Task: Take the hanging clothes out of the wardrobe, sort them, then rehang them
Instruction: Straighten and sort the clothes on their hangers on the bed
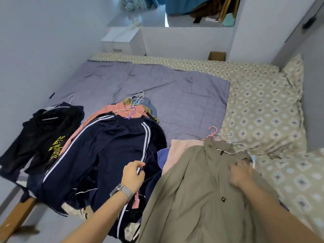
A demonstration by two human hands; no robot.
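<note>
1. Sorting stage, I'd say: clothes are out of the wardrobe and lie on the bed [263, 106] in three piles, hangers still in them.
2. Left pile: black clothes [43, 135], one with a yellow print, near the bed's left edge.
3. Middle pile: navy striped trousers [108, 146] on top, with a salmon top [121, 108] and more clothes under and behind them. Hanger hooks [135, 100] bunch at the far end.
4. Right pile: olive jacket [198, 190] on top, on its hanger. A pale pink garment [180, 148] shows beneath, and pink and white hooks [220, 137] stick out past the collar.
5. Left hand [134, 174]: fingers curled, pinching the white stripe of the trousers. Watch on the wrist.
6. Right hand [241, 172]: resting on the jacket's right shoulder. It's blurred, so I can't tell whether the fingers are flat or gripping cloth.
7. Done, by my read: removal, and most of the grouping.
8. Left: finishing the piles, then all the rehanging. The wardrobe isn't in view, so I can't confirm that it's empty.
</note>
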